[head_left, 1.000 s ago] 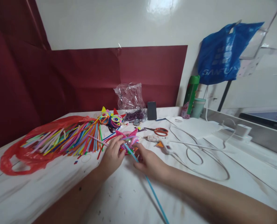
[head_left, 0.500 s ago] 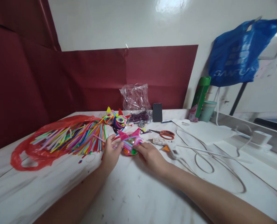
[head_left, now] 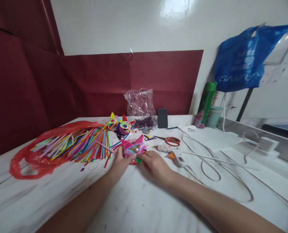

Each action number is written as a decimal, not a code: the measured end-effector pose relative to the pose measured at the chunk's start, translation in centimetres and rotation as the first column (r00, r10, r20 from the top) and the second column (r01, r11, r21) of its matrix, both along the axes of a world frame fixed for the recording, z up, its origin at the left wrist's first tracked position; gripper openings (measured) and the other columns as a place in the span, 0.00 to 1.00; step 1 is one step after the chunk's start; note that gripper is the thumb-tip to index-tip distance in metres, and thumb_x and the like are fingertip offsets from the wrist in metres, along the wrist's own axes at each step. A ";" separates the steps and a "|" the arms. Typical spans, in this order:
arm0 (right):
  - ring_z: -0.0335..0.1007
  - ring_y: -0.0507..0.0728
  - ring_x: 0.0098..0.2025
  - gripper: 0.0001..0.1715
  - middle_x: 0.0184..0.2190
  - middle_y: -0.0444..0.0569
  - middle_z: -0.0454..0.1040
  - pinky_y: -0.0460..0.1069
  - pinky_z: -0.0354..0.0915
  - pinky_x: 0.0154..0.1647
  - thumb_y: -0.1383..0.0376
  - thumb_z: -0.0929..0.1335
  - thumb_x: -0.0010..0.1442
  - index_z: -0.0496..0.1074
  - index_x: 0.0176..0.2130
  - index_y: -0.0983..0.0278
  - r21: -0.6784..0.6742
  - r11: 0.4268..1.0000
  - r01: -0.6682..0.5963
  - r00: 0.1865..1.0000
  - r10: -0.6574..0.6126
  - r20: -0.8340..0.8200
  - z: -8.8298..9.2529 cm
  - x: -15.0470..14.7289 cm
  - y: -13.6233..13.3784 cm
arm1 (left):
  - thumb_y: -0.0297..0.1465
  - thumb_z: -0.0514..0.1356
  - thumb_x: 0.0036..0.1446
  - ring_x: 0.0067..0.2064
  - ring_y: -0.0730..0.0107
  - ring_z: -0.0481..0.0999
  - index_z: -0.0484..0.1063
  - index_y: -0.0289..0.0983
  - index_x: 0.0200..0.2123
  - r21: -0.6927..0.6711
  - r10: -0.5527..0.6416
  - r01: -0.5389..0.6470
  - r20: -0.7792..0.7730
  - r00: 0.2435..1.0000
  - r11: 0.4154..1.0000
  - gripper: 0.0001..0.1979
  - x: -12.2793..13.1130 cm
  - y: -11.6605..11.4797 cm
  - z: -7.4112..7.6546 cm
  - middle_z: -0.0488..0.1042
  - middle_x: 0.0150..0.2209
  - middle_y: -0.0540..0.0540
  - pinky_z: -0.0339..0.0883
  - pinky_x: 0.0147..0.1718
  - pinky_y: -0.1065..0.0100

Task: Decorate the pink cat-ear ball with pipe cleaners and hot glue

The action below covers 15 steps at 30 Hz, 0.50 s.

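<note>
Bare forearms (head_left: 194, 191) angle inward from the bottom edge; left hand (head_left: 119, 165) and right hand (head_left: 157, 166) nearly meet below centre, fingers (head_left: 145, 156) bent.

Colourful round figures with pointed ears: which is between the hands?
The pink-eared figure, between left hand and right hand; the yellow-eared figure and red-eared figure sit behind.

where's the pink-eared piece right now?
Head view, just left of centre: the pink-eared piece is between the left hand and right hand, left of the orange-handled scissors.

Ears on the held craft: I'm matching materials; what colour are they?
The pointed ears are bright pink, best seen in the head view.
</note>
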State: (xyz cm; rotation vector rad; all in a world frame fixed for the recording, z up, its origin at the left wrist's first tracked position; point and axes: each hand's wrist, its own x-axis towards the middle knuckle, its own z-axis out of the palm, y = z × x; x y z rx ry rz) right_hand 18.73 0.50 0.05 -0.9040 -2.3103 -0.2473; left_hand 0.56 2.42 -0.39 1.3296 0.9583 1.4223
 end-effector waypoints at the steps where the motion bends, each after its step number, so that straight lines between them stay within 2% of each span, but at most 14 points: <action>1: 0.72 0.59 0.37 0.20 0.35 0.53 0.77 0.51 0.64 0.39 0.78 0.63 0.59 0.73 0.48 0.66 -0.006 1.000 -0.003 1.000 0.003 -0.001 0.0 0.0 0.0 | 0.34 0.69 0.45 0.46 0.62 0.77 0.63 0.39 0.45 -0.006 0.016 -0.016 -0.015 1.000 1.000 0.25 0.0 0.0 0.0 0.77 0.45 0.45 0.69 0.47 0.62; 4: 0.72 0.59 0.37 0.19 0.35 0.53 0.77 0.51 0.64 0.38 0.77 0.63 0.60 0.73 0.48 0.66 -0.007 1.000 -0.009 1.000 0.009 -0.006 -0.1 -0.1 0.0 | 0.34 0.70 0.45 0.46 0.62 0.77 0.63 0.39 0.45 -0.002 0.028 -0.029 -0.026 0.999 1.000 0.25 0.0 0.0 0.0 0.76 0.46 0.44 0.69 0.47 0.61; 10: 0.72 0.58 0.36 0.16 0.34 0.52 0.77 0.50 0.63 0.38 0.77 0.63 0.59 0.71 0.44 0.64 -0.009 1.000 -0.016 0.999 0.016 -0.034 -0.3 0.0 -0.2 | 0.35 0.70 0.45 0.48 0.60 0.78 0.64 0.40 0.45 0.008 -0.026 0.026 0.029 0.999 1.000 0.25 -0.1 0.2 0.0 0.77 0.47 0.44 0.70 0.49 0.59; 15: 0.71 0.58 0.35 0.08 0.32 0.51 0.76 0.49 0.63 0.36 0.75 0.65 0.59 0.69 0.37 0.64 -0.076 0.997 0.034 0.996 -0.040 -0.084 -0.1 0.4 0.0 | 0.35 0.71 0.45 0.48 0.60 0.78 0.63 0.40 0.46 -0.011 -0.008 0.008 0.044 0.999 1.000 0.27 -0.2 0.5 -0.3 0.77 0.48 0.42 0.71 0.49 0.59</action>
